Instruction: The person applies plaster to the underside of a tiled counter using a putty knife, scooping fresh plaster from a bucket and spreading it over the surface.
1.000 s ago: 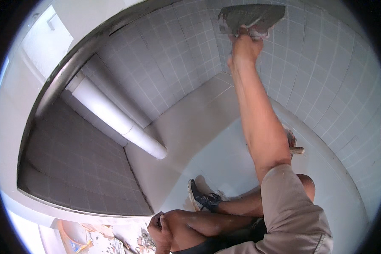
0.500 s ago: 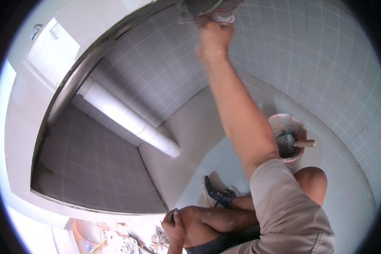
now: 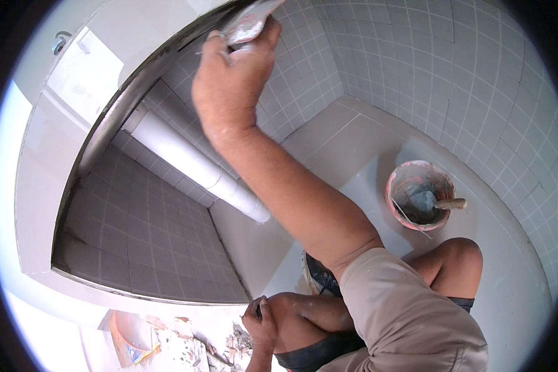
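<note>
My right hand (image 3: 229, 80) is raised high and grips a flat float (image 3: 252, 20) smeared with grey mortar, held at the top edge of the small-tiled grey wall (image 3: 304, 68), next to a dark recess. My bare right forearm runs down to a beige sleeve (image 3: 403, 316). My left hand (image 3: 260, 321) rests low against my bent knee, fingers curled, with nothing visible in it.
A red bucket (image 3: 395, 178) of grey mortar with a trowel (image 3: 437, 203) in it stands on the floor at right. A white pipe (image 3: 195, 164) runs diagonally along the wall's foot. Debris and an orange tub (image 3: 130, 338) lie at the bottom left. A dark shoe (image 3: 319, 279) is under my leg.
My right hand has carried the float leftward along the top of the tiled wall. The view has dropped, bringing the bucket into sight. The left hand has stayed at the knee.
</note>
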`<state>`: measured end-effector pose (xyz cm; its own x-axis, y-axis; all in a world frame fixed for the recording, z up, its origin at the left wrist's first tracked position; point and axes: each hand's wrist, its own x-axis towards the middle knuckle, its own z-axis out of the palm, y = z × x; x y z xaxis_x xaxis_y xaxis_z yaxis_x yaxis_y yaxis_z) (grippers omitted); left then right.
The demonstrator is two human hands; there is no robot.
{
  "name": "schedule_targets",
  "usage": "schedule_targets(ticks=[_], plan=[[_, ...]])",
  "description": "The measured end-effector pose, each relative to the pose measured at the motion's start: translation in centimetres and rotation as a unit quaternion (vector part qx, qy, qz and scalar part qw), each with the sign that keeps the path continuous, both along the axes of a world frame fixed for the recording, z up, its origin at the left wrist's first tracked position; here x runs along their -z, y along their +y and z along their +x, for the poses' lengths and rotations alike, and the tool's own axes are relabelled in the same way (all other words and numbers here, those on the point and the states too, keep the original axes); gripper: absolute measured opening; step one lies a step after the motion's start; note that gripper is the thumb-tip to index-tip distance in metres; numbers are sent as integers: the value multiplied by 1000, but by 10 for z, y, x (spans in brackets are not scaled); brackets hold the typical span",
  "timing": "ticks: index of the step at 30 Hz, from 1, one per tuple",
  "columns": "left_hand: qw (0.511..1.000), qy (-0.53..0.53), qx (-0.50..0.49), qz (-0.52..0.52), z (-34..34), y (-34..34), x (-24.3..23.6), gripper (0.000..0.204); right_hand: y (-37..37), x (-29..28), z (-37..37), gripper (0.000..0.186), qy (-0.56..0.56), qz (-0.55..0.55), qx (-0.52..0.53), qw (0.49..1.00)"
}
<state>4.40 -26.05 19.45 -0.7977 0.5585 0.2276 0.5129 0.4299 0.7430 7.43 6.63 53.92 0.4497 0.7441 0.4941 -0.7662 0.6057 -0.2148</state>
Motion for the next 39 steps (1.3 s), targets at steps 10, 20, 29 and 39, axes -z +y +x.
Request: schedule_targets(ticks=[10,20,29,39], plan=[[999,35,8,-16,5,1,-4,33,-82,15,-17,56,-98,41,149,983],[1000,24,-9,-8,11,-3,-8,32,11,88,9,23,-142,-165,-159,963],[1000,10,2,-20,7,5,-12,33,112,32,-32,21,-47,-90,-207,973],[1000,9,-8,-18,11,3,-15,32,12,30,-75,6,17,-38,-190,981]])
